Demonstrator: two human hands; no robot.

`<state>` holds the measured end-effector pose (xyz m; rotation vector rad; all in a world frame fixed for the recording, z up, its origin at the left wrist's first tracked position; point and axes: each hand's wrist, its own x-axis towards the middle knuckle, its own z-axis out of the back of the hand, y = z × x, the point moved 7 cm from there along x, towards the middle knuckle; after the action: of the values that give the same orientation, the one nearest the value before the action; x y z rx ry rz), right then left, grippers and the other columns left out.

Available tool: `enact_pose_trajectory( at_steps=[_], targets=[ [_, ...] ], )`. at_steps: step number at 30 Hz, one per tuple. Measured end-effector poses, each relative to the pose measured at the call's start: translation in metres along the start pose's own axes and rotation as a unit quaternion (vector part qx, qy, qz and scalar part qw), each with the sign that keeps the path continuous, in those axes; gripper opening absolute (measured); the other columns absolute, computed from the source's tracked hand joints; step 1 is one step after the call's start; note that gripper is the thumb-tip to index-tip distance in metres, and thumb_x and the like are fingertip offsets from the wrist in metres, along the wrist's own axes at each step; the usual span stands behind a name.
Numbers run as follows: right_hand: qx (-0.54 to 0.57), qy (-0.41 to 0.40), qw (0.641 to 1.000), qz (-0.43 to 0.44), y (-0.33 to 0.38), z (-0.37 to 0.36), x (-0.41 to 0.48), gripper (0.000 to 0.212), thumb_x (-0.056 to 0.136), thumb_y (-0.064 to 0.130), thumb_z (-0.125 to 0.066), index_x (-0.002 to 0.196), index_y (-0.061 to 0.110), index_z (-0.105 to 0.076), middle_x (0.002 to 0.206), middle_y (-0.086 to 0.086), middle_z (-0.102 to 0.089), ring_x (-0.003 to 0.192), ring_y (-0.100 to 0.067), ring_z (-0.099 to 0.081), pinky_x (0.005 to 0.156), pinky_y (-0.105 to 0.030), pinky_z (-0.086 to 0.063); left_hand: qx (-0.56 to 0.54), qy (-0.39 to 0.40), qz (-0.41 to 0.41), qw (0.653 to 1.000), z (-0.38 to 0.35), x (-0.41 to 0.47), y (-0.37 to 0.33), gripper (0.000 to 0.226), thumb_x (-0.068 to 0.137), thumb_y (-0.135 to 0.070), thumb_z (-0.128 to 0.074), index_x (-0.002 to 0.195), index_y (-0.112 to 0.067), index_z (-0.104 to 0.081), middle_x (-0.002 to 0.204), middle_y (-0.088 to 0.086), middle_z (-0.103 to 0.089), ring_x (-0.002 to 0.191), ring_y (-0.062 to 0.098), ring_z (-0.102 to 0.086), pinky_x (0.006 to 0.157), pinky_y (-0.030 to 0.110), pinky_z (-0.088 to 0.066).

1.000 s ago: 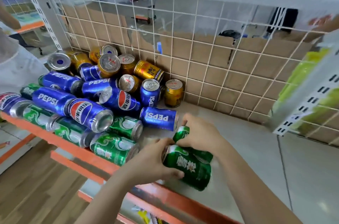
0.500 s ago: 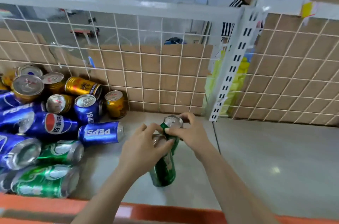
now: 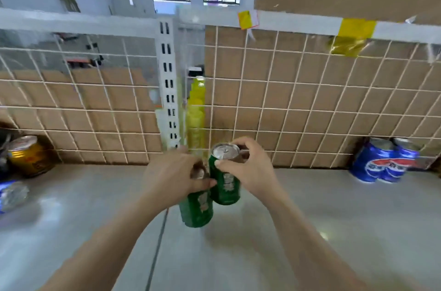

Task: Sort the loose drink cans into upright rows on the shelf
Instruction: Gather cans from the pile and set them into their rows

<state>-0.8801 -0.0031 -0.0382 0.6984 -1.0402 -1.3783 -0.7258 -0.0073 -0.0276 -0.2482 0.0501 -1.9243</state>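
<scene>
Green can [image 3: 198, 209] gripped upright in the left hand [image 3: 171, 176] and second green can [image 3: 225, 188] in the right hand [image 3: 250, 171] hover unplaced over the shelf [image 3: 334, 219]; two blue cans [image 3: 381, 166] stand well right of both hands, so sorting seems barely begun.

Mid-shelf: left hand [image 3: 170, 178] grips left can [image 3: 199, 209], right hand [image 3: 248, 169] grips right can [image 3: 225, 185]. Both cans upright, side by side, left one nearer the front. Wire grid [image 3: 298, 104] backs the shelf [image 3: 310, 207]. Post [image 3: 168, 100] behind the hands, bottle [image 3: 196, 114] behind grid just right of post. Lone can [image 3: 28, 156] far left at grid, tipped can [image 3: 12, 195] before it. Can pair [image 3: 381, 163] far right against grid.
</scene>
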Motion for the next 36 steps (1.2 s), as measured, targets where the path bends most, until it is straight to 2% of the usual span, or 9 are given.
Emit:
enact_pose_trajectory(
  at_steps=[3, 7, 11, 15, 19, 25, 29, 32, 36],
  targets=[
    [-0.015, -0.005, 1.000, -0.009, -0.037, 0.066, 0.013, 0.041, 0.069, 0.028, -0.079, 0.103, 0.024, -0.059, 0.099, 0.010, -0.063, 0.089, -0.008, -0.057, 0.079, -0.027, -0.048, 0.017, 0.000, 0.005, 1.000, -0.009, 0.033, -0.057, 0.053, 0.077, -0.070, -0.048, 0.104, -0.026, -0.060, 0.097, -0.002, -0.051, 0.102, 0.022, -0.052, 0.072, 0.032, -0.040],
    [-0.073, -0.004, 0.997, -0.018, -0.075, 0.126, 0.032, 0.063, 0.072, 0.034, -0.076, 0.129, 0.027, -0.051, 0.125, 0.007, -0.055, 0.114, -0.013, -0.050, 0.097, -0.033, -0.044, 0.003, 0.001, 0.009, 1.000, -0.025, 0.072, -0.114, 0.059, 0.077, -0.071, -0.046, 0.112, -0.025, -0.058, 0.110, 0.001, -0.055, 0.107, 0.025, -0.052, 0.071, 0.031, -0.038],
    [-0.130, -0.003, 0.991, -0.027, -0.099, 0.168, 0.049, 0.051, 0.071, 0.036, -0.077, 0.117, 0.025, -0.057, 0.110, 0.006, -0.059, 0.104, -0.014, -0.055, 0.087, -0.032, -0.048, -0.017, 0.027, -0.021, 0.999, -0.041, 0.111, -0.157, 0.064, 0.075, -0.065, -0.055, 0.123, -0.022, -0.056, 0.119, 0.003, -0.051, 0.114, 0.023, -0.046, 0.089, 0.035, -0.043],
    [-0.116, 0.010, 0.992, -0.046, -0.122, 0.192, 0.065, 0.051, 0.069, 0.029, -0.079, 0.115, 0.023, -0.056, 0.112, 0.002, -0.060, 0.104, -0.016, -0.055, 0.090, -0.040, -0.050, -0.042, 0.061, -0.030, 0.997, -0.055, 0.143, -0.180, 0.062, 0.075, -0.056, -0.065, 0.122, -0.018, -0.055, 0.119, 0.006, -0.052, 0.111, 0.023, -0.048, 0.090, 0.038, -0.047],
    [-0.106, 0.019, 0.992, -0.059, -0.136, 0.200, 0.079, 0.052, 0.069, 0.025, -0.080, 0.114, 0.023, -0.056, 0.115, 0.002, -0.059, 0.100, -0.014, -0.053, 0.090, -0.038, -0.051, -0.014, 0.071, -0.038, 0.997, -0.066, 0.162, -0.190, 0.061, 0.077, -0.049, -0.067, 0.127, -0.018, -0.053, 0.123, 0.005, -0.048, 0.115, 0.024, -0.042, 0.093, 0.036, -0.042],
    [-0.127, 0.049, 0.987, -0.082, -0.150, 0.183, 0.093, 0.056, 0.067, 0.030, -0.081, 0.117, 0.023, -0.055, 0.118, -0.001, -0.060, 0.109, -0.021, -0.056, 0.092, -0.041, -0.050, -0.025, 0.078, -0.020, 0.996, -0.079, 0.166, -0.183, 0.060, 0.077, -0.049, -0.068, 0.127, -0.019, -0.054, 0.123, 0.005, -0.050, 0.119, 0.024, -0.039, 0.096, 0.036, -0.040],
    [-0.178, 0.068, 0.979, -0.067, -0.147, 0.182, 0.094, 0.055, 0.066, 0.034, -0.080, 0.113, 0.023, -0.054, 0.115, -0.002, -0.057, 0.108, -0.022, -0.054, 0.092, -0.042, -0.049, -0.042, 0.085, -0.016, 0.995, -0.083, 0.158, -0.179, 0.069, 0.078, -0.043, -0.070, 0.138, -0.020, -0.043, 0.135, 0.006, -0.037, 0.123, 0.025, -0.039, 0.103, 0.033, -0.037],
    [-0.193, 0.080, 0.976, -0.061, -0.142, 0.184, 0.094, 0.054, 0.067, 0.034, -0.079, 0.113, 0.023, -0.054, 0.113, -0.001, -0.056, 0.105, -0.021, -0.053, 0.090, -0.040, -0.050, -0.034, 0.084, 0.032, 0.995, -0.087, 0.150, -0.170, 0.071, 0.078, -0.046, -0.068, 0.139, -0.030, -0.036, 0.140, 0.009, -0.029, 0.121, 0.031, -0.045, 0.101, 0.039, -0.043],
    [-0.210, 0.077, 0.974, -0.043, -0.136, 0.187, 0.091, 0.053, 0.068, 0.034, -0.079, 0.114, 0.021, -0.056, 0.113, -0.001, -0.053, 0.104, -0.020, -0.053, 0.088, -0.037, -0.050, -0.080, 0.078, 0.049, 0.993, -0.086, 0.148, -0.172, 0.064, 0.080, -0.041, -0.068, 0.137, -0.034, -0.039, 0.131, 0.008, -0.049, 0.117, 0.027, -0.048, 0.094, 0.035, -0.044]
  ],
)
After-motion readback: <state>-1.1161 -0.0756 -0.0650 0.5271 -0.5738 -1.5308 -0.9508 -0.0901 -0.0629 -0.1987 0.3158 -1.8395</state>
